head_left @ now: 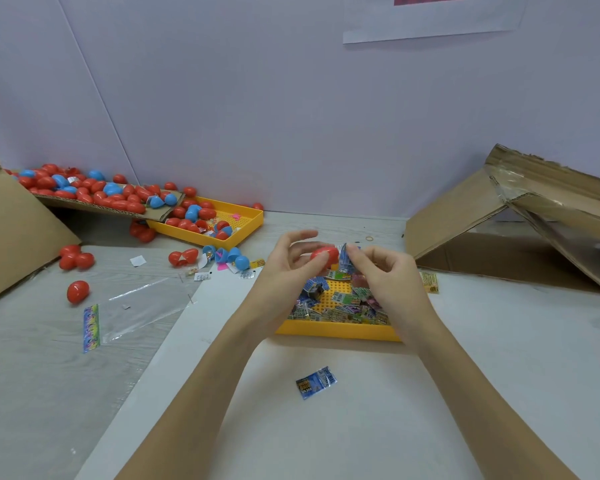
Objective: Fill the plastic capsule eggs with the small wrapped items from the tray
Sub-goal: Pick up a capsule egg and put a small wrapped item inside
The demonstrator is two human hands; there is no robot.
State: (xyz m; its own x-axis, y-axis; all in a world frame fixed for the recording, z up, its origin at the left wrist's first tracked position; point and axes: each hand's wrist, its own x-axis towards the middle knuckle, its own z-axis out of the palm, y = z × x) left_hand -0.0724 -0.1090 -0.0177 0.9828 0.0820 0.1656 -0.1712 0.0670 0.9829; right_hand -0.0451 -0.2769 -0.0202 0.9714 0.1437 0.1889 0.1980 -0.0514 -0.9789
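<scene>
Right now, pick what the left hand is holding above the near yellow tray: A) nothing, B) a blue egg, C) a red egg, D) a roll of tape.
C: the left hand grips a red egg above the yellow tray, while the right hand pinches a blue wrapped item beside it.

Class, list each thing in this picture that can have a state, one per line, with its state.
Left hand: grips a red plastic capsule egg.
Right hand: pinches a small blue wrapped packet beside the egg.
Near yellow plastic tray: partly filled with wrapped packets.
Far yellow plastic tray: holds red and blue eggs.
Blue wrapped packet on the table: lying loose, outside the tray.
</scene>
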